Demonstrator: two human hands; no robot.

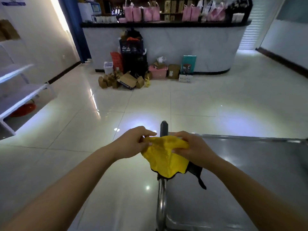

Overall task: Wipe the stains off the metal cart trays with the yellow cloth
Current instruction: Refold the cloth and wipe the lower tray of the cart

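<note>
cloth (164, 157): yellow, black edging | cart tray (250, 172): grey metal | floor tiles (166, 105): glossy white | gift bags (133, 13): pink

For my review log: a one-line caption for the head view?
Both hands, left hand and right hand, hold yellow cloth above metal cart tray.

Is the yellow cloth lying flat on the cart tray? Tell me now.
No. Both hands, left and right, hold the yellow cloth up above the metal cart tray, its lower edge hanging loose.
</note>
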